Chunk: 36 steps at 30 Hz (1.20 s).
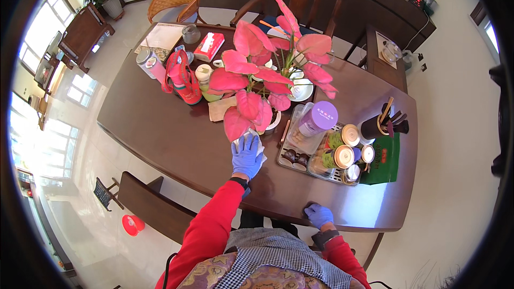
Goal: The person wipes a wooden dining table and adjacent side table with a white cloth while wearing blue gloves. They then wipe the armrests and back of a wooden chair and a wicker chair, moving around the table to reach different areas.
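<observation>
My left hand (246, 157), in a blue-violet glove, presses a crumpled white cloth (262, 156) against the dark wooden table (192, 144). Its fingers point away from me, just below the lowest leaf of a pink-leaved potted plant (249, 104). The plant's white pot (274, 122) is partly covered by leaves. At the near table edge rests my right hand (319, 215), gloved the same way, with its fingers curled in; I see nothing held in it. A tray (286, 159) of jars and cups stands between the two hands, farther in.
A purple-lidded jar (319, 118), a black tool holder (373, 127) and a green bag (383, 160) stand on the right. Bottles (186, 88), a tissue box (209, 46) and a brown folded cloth (222, 108) lie left of the plant. A wooden bench (154, 208) and red bucket (133, 225) are below left.
</observation>
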Motion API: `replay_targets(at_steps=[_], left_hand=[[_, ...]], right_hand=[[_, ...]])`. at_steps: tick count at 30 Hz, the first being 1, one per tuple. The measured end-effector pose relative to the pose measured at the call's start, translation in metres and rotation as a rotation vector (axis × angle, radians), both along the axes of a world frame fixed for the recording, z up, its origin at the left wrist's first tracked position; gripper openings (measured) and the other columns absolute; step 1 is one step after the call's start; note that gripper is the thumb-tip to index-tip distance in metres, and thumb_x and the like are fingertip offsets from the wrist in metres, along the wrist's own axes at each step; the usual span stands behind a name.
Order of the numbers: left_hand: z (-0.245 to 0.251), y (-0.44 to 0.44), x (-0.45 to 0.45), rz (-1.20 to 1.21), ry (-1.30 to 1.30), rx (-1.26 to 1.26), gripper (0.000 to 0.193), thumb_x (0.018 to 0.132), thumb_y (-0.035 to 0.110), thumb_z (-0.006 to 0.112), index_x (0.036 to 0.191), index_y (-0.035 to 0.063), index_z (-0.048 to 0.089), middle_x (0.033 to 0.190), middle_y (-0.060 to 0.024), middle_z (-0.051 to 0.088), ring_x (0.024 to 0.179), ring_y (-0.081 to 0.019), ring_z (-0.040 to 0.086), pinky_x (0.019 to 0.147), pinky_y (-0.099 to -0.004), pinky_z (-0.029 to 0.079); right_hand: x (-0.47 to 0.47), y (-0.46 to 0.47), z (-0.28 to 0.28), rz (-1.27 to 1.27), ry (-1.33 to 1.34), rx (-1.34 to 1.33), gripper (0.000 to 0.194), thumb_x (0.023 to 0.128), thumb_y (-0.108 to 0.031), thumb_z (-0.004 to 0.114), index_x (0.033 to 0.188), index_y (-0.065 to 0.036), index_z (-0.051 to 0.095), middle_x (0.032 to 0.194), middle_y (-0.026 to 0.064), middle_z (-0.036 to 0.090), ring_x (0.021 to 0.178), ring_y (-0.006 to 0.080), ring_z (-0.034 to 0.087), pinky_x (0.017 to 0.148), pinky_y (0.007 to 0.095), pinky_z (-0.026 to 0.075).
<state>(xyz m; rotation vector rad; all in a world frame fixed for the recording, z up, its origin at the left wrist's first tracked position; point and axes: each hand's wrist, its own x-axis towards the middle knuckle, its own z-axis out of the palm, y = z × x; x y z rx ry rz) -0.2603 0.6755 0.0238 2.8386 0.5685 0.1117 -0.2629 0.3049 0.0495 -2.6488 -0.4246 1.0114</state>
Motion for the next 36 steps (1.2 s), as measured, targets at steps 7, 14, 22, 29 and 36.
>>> replay_targets(at_steps=[7,14,22,29,36], left_hand=[[0.006,-0.036,-0.062,-0.3,0.039,-0.015,0.069,0.093,0.043,0.061,0.154,0.0161,0.044,0.157,-0.0082,0.041,0.147,-0.0355,0.033,0.118,-0.0635,0.023],[-0.004,-0.117,-0.076,-0.315,0.054,-0.068,0.072,0.093,0.049,0.059,0.156,0.0183,0.044,0.162,-0.0083,0.038,0.153,-0.0343,0.026,0.122,-0.0641,0.013],[0.01,-0.096,-0.101,-0.018,-0.089,-0.169,0.058,0.095,0.027,0.061,0.148,0.007,0.051,0.157,-0.0152,0.044,0.149,-0.0359,0.034,0.123,-0.0534,0.021],[-0.014,-0.089,-0.094,0.176,0.004,0.005,0.068,0.096,0.031,0.062,0.154,0.0048,0.04,0.161,-0.0169,0.038,0.15,-0.042,0.03,0.123,-0.0563,0.021],[-0.022,-0.097,-0.095,0.175,0.006,0.146,0.073,0.097,0.036,0.059,0.158,0.0045,0.035,0.165,-0.0165,0.033,0.152,-0.0409,0.028,0.124,-0.0555,0.02]], right_hand=[[-0.001,-0.002,-0.001,0.005,0.003,0.003,0.039,0.095,-0.049,0.058,0.103,-0.015,0.076,0.105,0.0142,0.075,0.098,0.0377,0.07,0.087,0.0482,0.056],[-0.001,-0.003,-0.004,0.063,-0.034,0.029,0.037,0.097,-0.044,0.055,0.101,-0.013,0.075,0.101,0.0176,0.074,0.095,0.0389,0.07,0.085,0.0506,0.055],[0.002,0.015,0.025,0.133,-0.299,0.462,0.029,0.095,-0.034,0.06,0.101,-0.009,0.072,0.1,0.0152,0.073,0.095,0.0361,0.069,0.084,0.0479,0.055],[-0.011,0.101,0.016,0.373,-0.517,0.437,0.039,0.088,-0.03,0.066,0.124,-0.016,0.068,0.14,0.0076,0.058,0.137,0.0318,0.047,0.106,0.0523,0.042],[-0.009,-0.005,-0.013,0.269,-0.529,0.304,0.045,0.084,-0.024,0.066,0.129,-0.022,0.065,0.145,0.0049,0.056,0.141,0.0308,0.046,0.108,0.0513,0.041]])
